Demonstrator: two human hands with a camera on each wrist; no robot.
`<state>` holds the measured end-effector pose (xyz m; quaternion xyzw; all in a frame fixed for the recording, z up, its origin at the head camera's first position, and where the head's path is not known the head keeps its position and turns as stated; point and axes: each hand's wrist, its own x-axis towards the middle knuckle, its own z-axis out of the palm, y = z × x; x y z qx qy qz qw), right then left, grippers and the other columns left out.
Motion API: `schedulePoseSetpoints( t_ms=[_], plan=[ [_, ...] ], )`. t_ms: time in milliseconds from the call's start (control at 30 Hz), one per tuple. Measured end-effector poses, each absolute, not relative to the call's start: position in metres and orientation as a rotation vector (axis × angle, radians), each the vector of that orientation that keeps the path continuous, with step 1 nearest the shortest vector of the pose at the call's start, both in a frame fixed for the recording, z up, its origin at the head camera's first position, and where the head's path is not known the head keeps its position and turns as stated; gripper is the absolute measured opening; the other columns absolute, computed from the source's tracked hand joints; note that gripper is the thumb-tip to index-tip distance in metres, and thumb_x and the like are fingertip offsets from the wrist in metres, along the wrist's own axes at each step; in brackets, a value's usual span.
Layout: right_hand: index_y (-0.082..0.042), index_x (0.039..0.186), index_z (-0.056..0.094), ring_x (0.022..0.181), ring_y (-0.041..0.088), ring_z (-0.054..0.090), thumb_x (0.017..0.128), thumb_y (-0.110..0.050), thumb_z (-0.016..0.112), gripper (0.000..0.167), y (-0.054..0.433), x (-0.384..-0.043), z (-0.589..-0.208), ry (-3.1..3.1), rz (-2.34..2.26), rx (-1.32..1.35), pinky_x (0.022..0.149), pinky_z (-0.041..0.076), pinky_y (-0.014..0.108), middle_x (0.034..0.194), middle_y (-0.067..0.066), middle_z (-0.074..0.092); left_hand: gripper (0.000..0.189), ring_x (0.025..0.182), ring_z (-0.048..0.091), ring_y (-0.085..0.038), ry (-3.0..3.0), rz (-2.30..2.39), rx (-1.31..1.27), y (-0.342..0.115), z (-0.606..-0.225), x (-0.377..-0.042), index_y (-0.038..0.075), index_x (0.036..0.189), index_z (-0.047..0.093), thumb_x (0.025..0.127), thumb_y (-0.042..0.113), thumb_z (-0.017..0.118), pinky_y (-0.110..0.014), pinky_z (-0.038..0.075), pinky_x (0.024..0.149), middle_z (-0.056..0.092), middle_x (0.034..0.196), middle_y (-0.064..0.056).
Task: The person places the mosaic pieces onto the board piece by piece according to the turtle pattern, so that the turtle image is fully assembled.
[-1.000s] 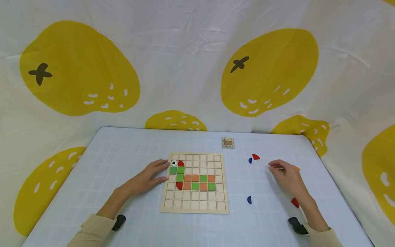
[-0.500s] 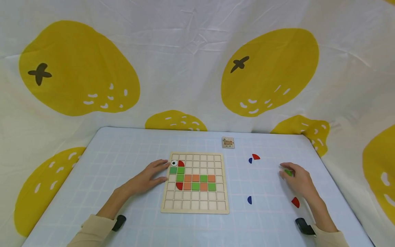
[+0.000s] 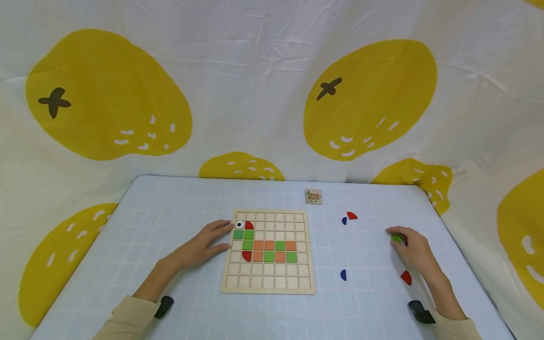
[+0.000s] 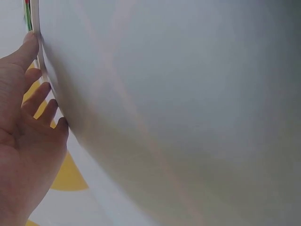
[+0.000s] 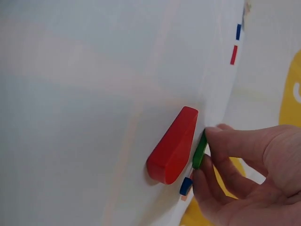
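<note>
A light wooden grid board (image 3: 267,282) lies on the table, bearing green, orange and red tiles and a white tile with a black dot (image 3: 240,225). My left hand (image 3: 208,241) rests at the board's left edge, fingers spread. On the right side, my right hand (image 3: 411,245) pinches a green tile (image 5: 200,149) between thumb and fingers, low over the table. A blue piece (image 5: 186,186) and a sliver of orange show beside the fingers in the right wrist view. Closer to the wrist lies a red quarter-round piece (image 3: 406,277).
Between board and right hand lie a blue half-round piece (image 3: 343,275), another blue half-round (image 3: 344,221) and a red quarter-round (image 3: 352,216). A small pattern card (image 3: 313,196) sits behind the board's right corner. Fruit-printed cloth (image 3: 255,94) rises behind the table's far edge.
My right hand moved right and slightly toward me, and the green tile came into view at its fingers. The orange piece beside it is now covered in the head view. The left hand stayed put.
</note>
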<state>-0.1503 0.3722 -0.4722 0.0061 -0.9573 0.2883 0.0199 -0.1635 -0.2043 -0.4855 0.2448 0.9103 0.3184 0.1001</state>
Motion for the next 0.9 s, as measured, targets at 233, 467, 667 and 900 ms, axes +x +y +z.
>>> schedulePoseSetpoints(
  t_ms=[233,467,667,900],
  plan=[
    [0.010,0.119,0.067,0.099,0.043,0.064,0.091,0.004,0.073,0.029,0.373,-0.150,-0.472,-2.928,0.880,0.035,0.088,0.055,0.059,0.110,0.028,0.069,0.063,0.150,0.028,-0.041,2.698,0.926,0.722,-0.204,-0.486,-0.164,0.007,0.156,0.044,0.101,0.030,0.067,-0.059,0.029,0.119,0.035,0.162,-0.017],
    [0.009,0.118,0.067,0.095,0.039,0.067,0.092,-0.002,0.075,0.030,0.371,-0.149,-0.471,-2.927,0.905,0.003,0.080,0.060,0.045,0.107,0.026,0.070,0.063,0.150,0.029,-0.041,2.697,0.930,0.727,-0.204,-0.487,-0.164,0.007,0.156,0.045,0.102,0.031,0.067,-0.059,0.029,0.119,0.035,0.162,-0.017],
    [0.006,0.118,0.068,0.095,0.036,0.066,0.092,-0.003,0.076,0.029,0.367,-0.147,-0.472,-2.916,0.936,-0.020,0.073,0.054,0.017,0.107,0.023,0.070,0.063,0.150,0.028,-0.041,2.692,0.945,0.726,-0.205,-0.487,-0.164,0.006,0.155,0.045,0.102,0.030,0.067,-0.060,0.028,0.120,0.035,0.162,-0.018],
    [0.000,0.111,0.073,0.091,0.032,0.063,0.092,-0.010,0.078,0.022,0.359,-0.146,-0.470,-2.909,0.915,-0.050,0.071,0.049,0.015,0.103,0.018,0.070,0.063,0.150,0.028,-0.041,2.695,0.936,0.722,-0.205,-0.487,-0.164,0.007,0.156,0.045,0.102,0.032,0.066,-0.060,0.029,0.119,0.035,0.162,-0.017]
  ],
)
